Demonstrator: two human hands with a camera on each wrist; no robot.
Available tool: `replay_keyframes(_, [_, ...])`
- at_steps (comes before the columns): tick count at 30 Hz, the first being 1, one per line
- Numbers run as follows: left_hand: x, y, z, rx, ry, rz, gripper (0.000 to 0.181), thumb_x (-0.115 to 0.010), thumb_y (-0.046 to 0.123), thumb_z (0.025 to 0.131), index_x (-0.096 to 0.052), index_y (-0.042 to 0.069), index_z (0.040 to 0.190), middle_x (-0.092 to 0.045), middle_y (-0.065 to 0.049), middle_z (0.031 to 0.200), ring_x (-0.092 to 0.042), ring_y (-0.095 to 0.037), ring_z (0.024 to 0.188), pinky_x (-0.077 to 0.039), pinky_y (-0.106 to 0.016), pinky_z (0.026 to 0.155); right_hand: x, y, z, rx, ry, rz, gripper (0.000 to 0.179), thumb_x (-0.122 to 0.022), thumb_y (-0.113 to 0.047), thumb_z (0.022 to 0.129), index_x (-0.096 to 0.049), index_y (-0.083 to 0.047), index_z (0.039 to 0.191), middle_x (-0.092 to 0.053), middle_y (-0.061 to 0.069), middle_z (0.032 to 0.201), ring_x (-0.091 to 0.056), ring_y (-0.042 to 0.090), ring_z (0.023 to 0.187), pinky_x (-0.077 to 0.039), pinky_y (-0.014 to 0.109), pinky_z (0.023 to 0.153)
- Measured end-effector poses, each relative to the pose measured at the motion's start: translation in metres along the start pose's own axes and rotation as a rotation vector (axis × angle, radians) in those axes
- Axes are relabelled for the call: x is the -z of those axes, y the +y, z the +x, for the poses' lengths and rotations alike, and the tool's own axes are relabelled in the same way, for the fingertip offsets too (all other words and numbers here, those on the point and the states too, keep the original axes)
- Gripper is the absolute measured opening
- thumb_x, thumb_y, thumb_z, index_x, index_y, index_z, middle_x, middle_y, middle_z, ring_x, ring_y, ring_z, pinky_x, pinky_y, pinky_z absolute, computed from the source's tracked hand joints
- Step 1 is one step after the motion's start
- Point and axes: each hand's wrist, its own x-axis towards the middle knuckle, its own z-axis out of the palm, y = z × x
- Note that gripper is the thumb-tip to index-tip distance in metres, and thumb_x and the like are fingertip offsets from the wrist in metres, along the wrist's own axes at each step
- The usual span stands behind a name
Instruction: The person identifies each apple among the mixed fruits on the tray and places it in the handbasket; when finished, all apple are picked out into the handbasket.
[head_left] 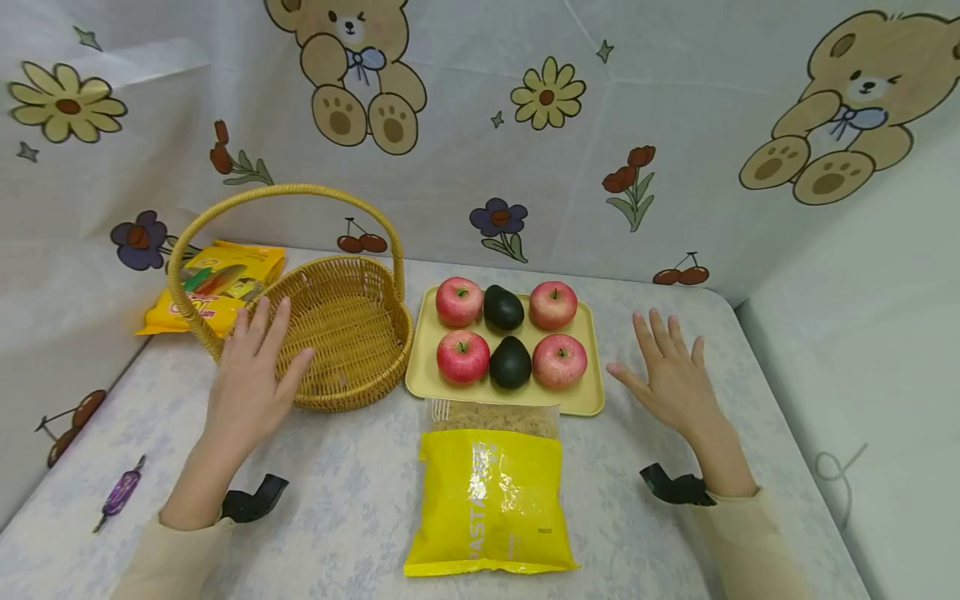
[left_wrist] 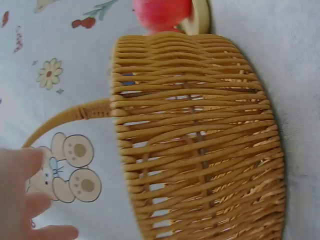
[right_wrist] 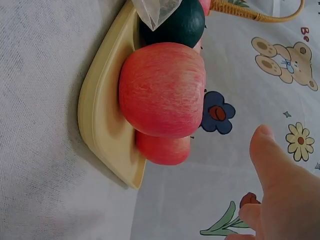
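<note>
My left hand (head_left: 251, 379) is held with straight, spread fingers by the near left side of a wicker basket (head_left: 341, 333), which has a tall arched handle and nothing inside. To the right of a yellow tray (head_left: 597, 375), my right hand (head_left: 675, 379) also has its fingers spread and holds nothing. Two rows on the tray each have an avocado (head_left: 511, 363) between two red apples (head_left: 559, 362). A yellow pasta bag (head_left: 491, 500) lies in front, its clear top end touching the tray's near edge. The right wrist view shows an apple (right_wrist: 162, 90) close up, apart from the thumb.
Behind the basket at the left lies a yellow snack packet (head_left: 225, 283), partly hidden. A purple wrapped candy (head_left: 120, 494) is near the left table edge. A printed cloth (head_left: 465, 100) with bears and flowers hangs along the back. A thin white cord (head_left: 843, 479) hangs at the right.
</note>
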Motion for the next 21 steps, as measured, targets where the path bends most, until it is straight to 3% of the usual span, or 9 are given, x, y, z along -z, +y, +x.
replay_keyframes(3, [0.007,0.003,-0.007,-0.006,0.187,-0.074,0.065,-0.045,0.041,0.102,-0.022,0.013,0.156,-0.022,-0.015,0.161,-0.019,-0.04,0.147,-0.018,-0.06,0.117,0.0,-0.002,0.0,0.013,0.018,0.005,0.088,-0.05,-0.057,0.095,-0.011,-0.009,0.157,-0.011,0.024,0.161,-0.004,0.048,0.147,-0.001,0.076,0.109])
replay_keyframes(6, [0.012,0.004,-0.008,-0.021,0.45,-0.138,0.058,-0.054,0.034,0.098,-0.041,0.008,0.148,-0.045,-0.017,0.149,-0.043,-0.042,0.135,-0.034,-0.053,0.113,-0.001,-0.004,0.0,0.027,0.038,0.009,0.087,-0.051,-0.056,0.095,-0.013,-0.008,0.157,-0.013,0.025,0.161,-0.007,0.049,0.146,-0.005,0.076,0.109])
replay_keyframes(8, [0.014,0.003,-0.007,-0.011,0.61,-0.175,0.053,-0.058,0.031,0.094,-0.051,0.007,0.142,-0.057,-0.019,0.137,-0.054,-0.044,0.121,-0.041,-0.035,0.109,-0.002,-0.005,0.0,0.031,0.049,0.015,0.087,-0.051,-0.056,0.095,-0.013,-0.008,0.157,-0.014,0.025,0.16,-0.008,0.049,0.146,-0.006,0.076,0.109])
replay_keyframes(11, [0.017,0.0,-0.003,0.047,0.781,-0.216,0.048,-0.059,0.027,0.09,-0.059,0.007,0.134,-0.065,-0.021,0.123,-0.061,-0.041,0.103,-0.038,-0.012,0.095,-0.003,-0.007,0.001,0.034,0.06,0.024,0.087,-0.052,-0.056,0.095,-0.014,-0.007,0.157,-0.015,0.026,0.16,-0.009,0.049,0.146,-0.007,0.075,0.109])
replay_keyframes(14, [0.019,-0.007,0.001,0.133,0.836,-0.245,0.046,-0.06,0.023,0.09,-0.059,0.011,0.134,-0.064,-0.022,0.12,-0.059,-0.02,0.096,-0.033,-0.011,0.09,-0.003,-0.008,0.002,0.035,0.071,0.031,0.088,-0.051,-0.056,0.094,-0.013,-0.008,0.157,-0.016,0.025,0.16,-0.011,0.049,0.146,-0.008,0.075,0.11])
replay_keyframes(17, [0.02,-0.016,0.005,0.219,0.808,-0.259,0.05,-0.06,0.021,0.091,-0.052,0.017,0.14,-0.059,-0.018,0.127,-0.052,-0.007,0.102,-0.035,-0.013,0.091,-0.004,-0.008,0.003,0.036,0.097,0.053,0.088,-0.052,-0.056,0.094,-0.014,-0.007,0.157,-0.017,0.025,0.16,-0.013,0.048,0.146,-0.009,0.073,0.111])
replay_keyframes(21, [0.018,-0.03,0.012,0.33,0.716,-0.289,0.055,-0.059,0.023,0.094,-0.044,0.018,0.147,-0.053,-0.013,0.135,-0.053,-0.018,0.115,-0.038,-0.012,0.09,-0.005,-0.009,0.005,0.035,0.152,0.105,0.089,-0.055,-0.054,0.093,-0.016,-0.006,0.157,-0.02,0.024,0.159,-0.015,0.047,0.146,-0.01,0.071,0.113])
